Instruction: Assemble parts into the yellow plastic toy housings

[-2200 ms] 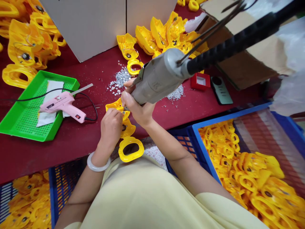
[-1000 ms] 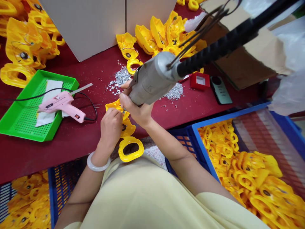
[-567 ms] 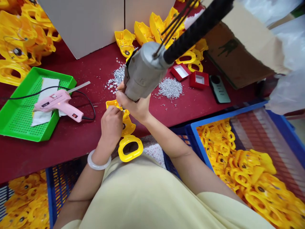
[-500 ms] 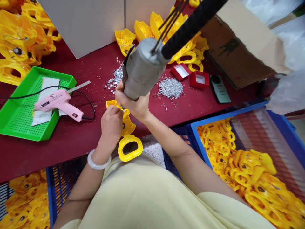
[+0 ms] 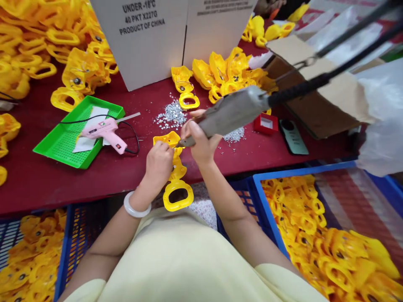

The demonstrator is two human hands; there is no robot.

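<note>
My right hand (image 5: 201,140) is wrapped round a grey power screwdriver (image 5: 234,109) that hangs from a black cable. The tool is tilted far over, its tip pointing left toward my left fingers. My left hand (image 5: 160,161) is closed above a yellow plastic shell (image 5: 179,167) with a ring-shaped handle, at the table's front edge. Its fingertips are pinched beside the driver tip; what they hold is too small to make out. Behind the hands lies a pile of small shiny metal pieces (image 5: 174,114). A pile of screws (image 5: 234,135) is partly hidden by the screwdriver.
On the left, a pink glue gun (image 5: 107,132) rests on a green tray (image 5: 72,157). Yellow shells (image 5: 220,71) lie before a white carton (image 5: 151,50). A red box (image 5: 265,123) and a phone (image 5: 293,136) lie right. Blue crates (image 5: 256,178) of yellow parts flank me.
The screwdriver has swung from nearly upright to a strong tilt, its body moving right and its tip now near my left fingers. The head view has shifted, showing more of the table's back.
</note>
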